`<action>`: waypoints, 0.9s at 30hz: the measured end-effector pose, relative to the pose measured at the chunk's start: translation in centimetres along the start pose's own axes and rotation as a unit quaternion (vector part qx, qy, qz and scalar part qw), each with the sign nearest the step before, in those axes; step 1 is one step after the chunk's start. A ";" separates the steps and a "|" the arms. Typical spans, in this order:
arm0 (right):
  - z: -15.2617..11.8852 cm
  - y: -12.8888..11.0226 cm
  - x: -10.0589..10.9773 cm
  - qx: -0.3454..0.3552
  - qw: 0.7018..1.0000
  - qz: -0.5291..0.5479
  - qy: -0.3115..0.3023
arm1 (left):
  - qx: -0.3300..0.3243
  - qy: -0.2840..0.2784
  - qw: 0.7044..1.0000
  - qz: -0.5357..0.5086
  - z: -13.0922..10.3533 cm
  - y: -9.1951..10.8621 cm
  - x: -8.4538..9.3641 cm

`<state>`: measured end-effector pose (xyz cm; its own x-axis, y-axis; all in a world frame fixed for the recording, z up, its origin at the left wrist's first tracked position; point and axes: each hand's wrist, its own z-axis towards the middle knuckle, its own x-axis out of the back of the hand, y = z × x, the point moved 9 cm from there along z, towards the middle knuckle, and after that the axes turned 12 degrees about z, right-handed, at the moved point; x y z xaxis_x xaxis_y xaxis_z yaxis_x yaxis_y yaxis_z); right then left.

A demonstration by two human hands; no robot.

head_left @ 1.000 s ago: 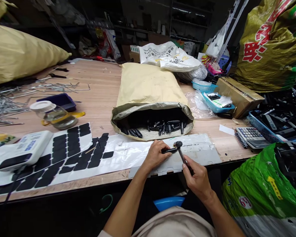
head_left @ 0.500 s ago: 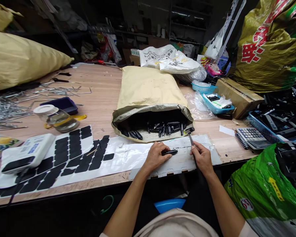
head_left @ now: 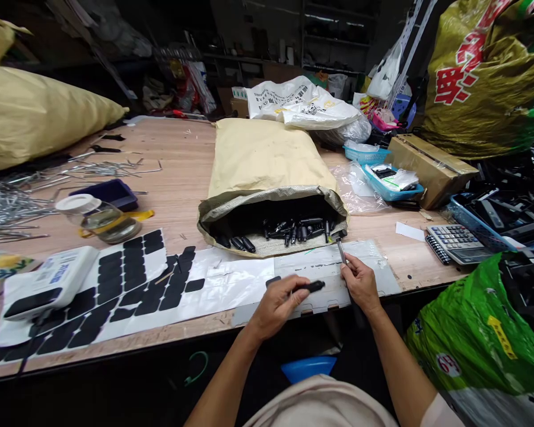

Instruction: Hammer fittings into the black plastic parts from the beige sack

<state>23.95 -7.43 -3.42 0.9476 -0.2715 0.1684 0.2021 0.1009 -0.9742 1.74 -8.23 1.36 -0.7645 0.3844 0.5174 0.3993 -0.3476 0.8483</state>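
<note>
My left hand (head_left: 279,302) is closed on a short black cylindrical piece (head_left: 315,286), lifted a little above a grey-white board (head_left: 320,267). A hammer (head_left: 342,252) is gripped in my right hand (head_left: 360,283), its small head by the sack's mouth and its dark handle pointing down toward me. Just beyond both hands lies an open beige sack (head_left: 267,157) with several similar black pieces (head_left: 300,231) in its mouth. A small black patch (head_left: 273,280) shows behind my left hand.
Sheets with black rounded stickers (head_left: 133,261), a white device (head_left: 51,281), a glass jar (head_left: 111,222) and metal rods (head_left: 9,207) lie left. On the right are a calculator (head_left: 456,240), blue baskets (head_left: 396,184), a carton (head_left: 431,169) and a green bag (head_left: 458,332).
My left hand has raised the black piece off the board and drawn it slightly toward me, uncovering a black patch. The hammer and my right hand have barely moved.
</note>
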 end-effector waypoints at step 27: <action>-0.2 -1.0 -0.1 0.025 0.999 -0.038 0.005 | 0.313 0.182 0.870 0.336 2.1 -4.6 10.1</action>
<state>23.61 -7.70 -2.48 0.9264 -0.2898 0.2403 0.2863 0.1279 -0.9496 -6.77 -0.88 2.91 -0.3159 -0.0609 0.9468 0.9280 0.1878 0.3217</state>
